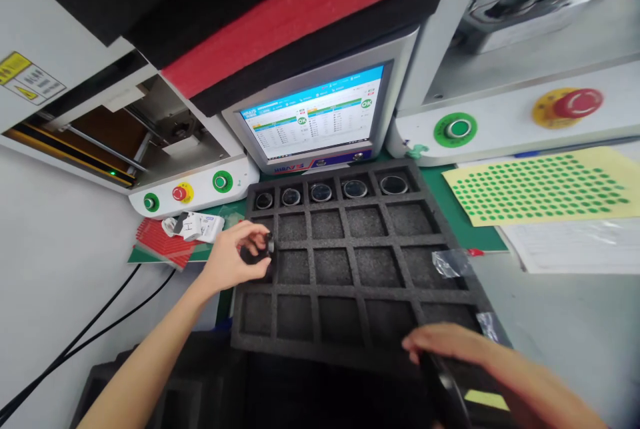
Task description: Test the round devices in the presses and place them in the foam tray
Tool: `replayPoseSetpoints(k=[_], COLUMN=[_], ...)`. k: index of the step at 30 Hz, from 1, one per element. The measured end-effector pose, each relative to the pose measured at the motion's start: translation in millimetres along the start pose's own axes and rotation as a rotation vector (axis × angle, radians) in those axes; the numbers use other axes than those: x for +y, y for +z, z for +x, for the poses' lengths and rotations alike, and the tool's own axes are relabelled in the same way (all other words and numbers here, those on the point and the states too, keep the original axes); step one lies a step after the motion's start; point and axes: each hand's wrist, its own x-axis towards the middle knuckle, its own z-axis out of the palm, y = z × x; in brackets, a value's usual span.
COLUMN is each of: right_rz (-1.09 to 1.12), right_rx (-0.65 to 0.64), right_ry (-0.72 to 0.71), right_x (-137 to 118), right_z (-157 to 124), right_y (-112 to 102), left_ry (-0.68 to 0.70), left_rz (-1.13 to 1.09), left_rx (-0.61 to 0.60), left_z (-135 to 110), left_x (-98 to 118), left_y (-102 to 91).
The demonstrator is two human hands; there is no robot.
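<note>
My left hand is closed on a small black round part, gripped by its edge between thumb and fingers. It hovers at the left side of a dark grey foam tray, over the second and third rows of compartments. In the tray's far row sit several black round parts with shiny rims, one to a compartment. At the near right corner my right hand is wrapped round a glossy black object. That object is blurred and partly hidden, so its kind is unclear.
Behind the tray stands a monitor showing green OK marks. Machines with green buttons and red emergency stops flank it. A yellow sheet of green stickers lies right; white packets lie left. Clear tape clings to the tray.
</note>
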Motion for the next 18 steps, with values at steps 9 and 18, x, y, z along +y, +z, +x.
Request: replayPoseSetpoints(k=[9, 18], right_rz=[-0.872, -0.934], right_rx=[-0.256, -0.393], right_ry=[0.062, 0.161], right_x=[50, 70], right_z=[164, 192], right_y=[-19, -12], left_ry=[0.042, 0.006], left_rz=[-0.276, -0.150], left_rx=[0.158, 0.124], left_z=[87, 79], left_x=[-6, -16], left_y=[46.4, 29.5])
